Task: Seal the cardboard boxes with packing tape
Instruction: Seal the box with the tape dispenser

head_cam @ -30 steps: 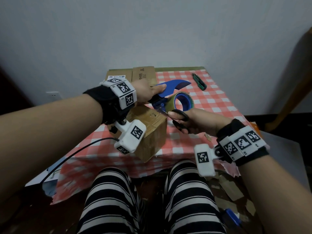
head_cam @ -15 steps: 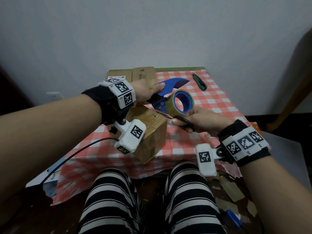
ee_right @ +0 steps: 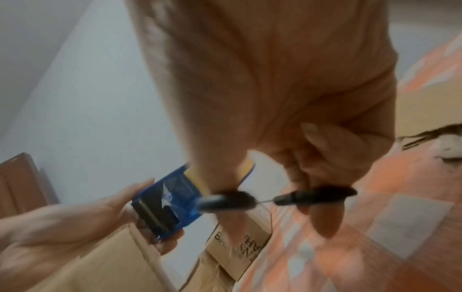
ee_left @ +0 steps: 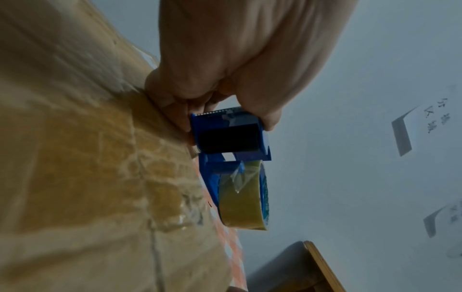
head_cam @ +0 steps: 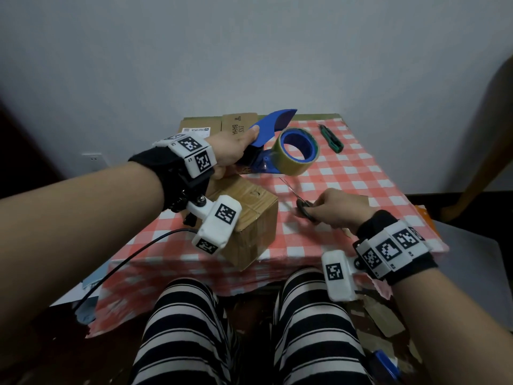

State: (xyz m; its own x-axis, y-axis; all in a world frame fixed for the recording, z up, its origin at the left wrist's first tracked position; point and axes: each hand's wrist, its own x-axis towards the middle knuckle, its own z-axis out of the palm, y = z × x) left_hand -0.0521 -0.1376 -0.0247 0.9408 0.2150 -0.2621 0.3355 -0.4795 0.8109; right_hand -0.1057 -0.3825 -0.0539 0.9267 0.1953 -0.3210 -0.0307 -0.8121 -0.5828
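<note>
Left hand [head_cam: 231, 151] clenched around blue tape dispenser [head_cam: 270, 140], raised above taped cardboard box [head_cam: 249, 218] on checkered tablecloth [head_cam: 347, 173]. Right hand [head_cam: 340, 208] gripping black-handled scissors [head_cam: 301, 204], blades parted, just right of box.

Open checked cloth lies between the taped box [head_cam: 247, 218] and the green utility knife [head_cam: 331, 138]; the raised tape dispenser [head_cam: 280, 147] and scissors [head_cam: 298, 202] crowd the bench [head_cam: 361, 173] middle.
</note>
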